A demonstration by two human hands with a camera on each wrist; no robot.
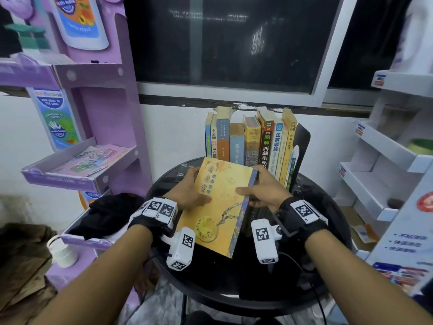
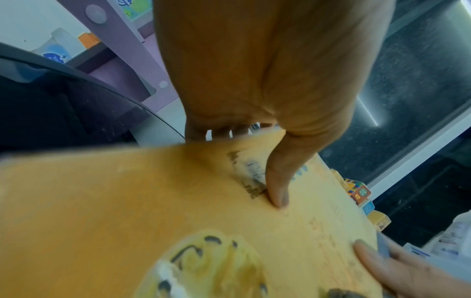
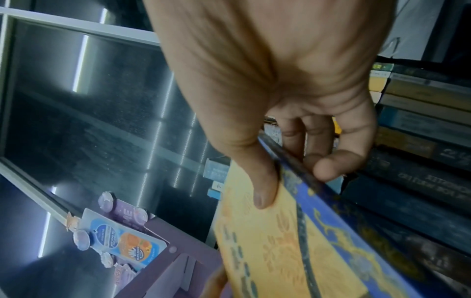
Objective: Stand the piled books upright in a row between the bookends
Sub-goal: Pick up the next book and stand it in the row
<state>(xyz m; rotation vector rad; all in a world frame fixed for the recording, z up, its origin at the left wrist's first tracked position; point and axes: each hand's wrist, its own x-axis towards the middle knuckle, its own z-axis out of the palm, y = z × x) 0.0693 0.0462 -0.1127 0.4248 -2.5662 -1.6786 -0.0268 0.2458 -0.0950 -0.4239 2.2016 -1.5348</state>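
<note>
A: Holding the yellow book (image 1: 220,202) with both hands, is she? What does the head view give?

B: Yes. The left hand (image 1: 187,191) grips its left edge, the right hand (image 1: 264,191) its spine edge. It is lifted and tilted over the round worktop (image 1: 332,231), just in front of the row (image 1: 250,141) already standing against the right bookend (image 1: 302,146). I see no left bookend.

A: And the left wrist view?

B: Thumb (image 2: 277,193) pressed on the cover, fingers under the far edge.

A: The right wrist?

B: Thumb (image 3: 262,193) on the cover, fingers curled behind the blue spine (image 3: 344,227), the standing books close beyond.

A: So which step?

B: Carrying one book to the row, I judge. Next it needs turning upright, spine out, and setting at the row's open left end, tight against its neighbour.
</note>
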